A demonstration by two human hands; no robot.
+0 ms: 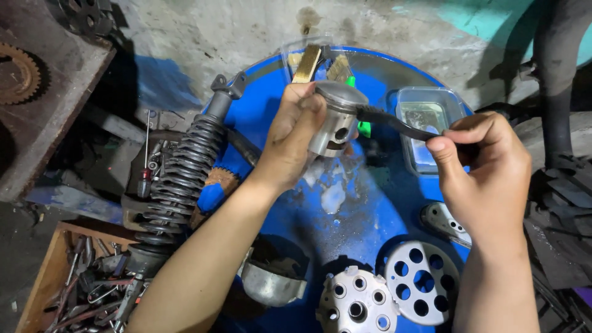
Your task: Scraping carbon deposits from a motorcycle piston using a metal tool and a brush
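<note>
My left hand [295,132] grips a grey metal piston [336,120], held tilted above a blue drum top [364,209]. My right hand [487,169] holds a black brush [394,120] by its handle. The brush head rests against the piston's upper side, just under its crown. A wrist-pin hole shows on the piston's skirt. White foam or residue lies on the drum right below the piston.
On the drum lie two perforated round metal plates [422,280], a grey metal housing [271,283], a clear plastic tub [425,117] and brushes [306,63]. A black coil shock absorber [185,172] leans at the left. A wooden box of tools [86,280] sits lower left.
</note>
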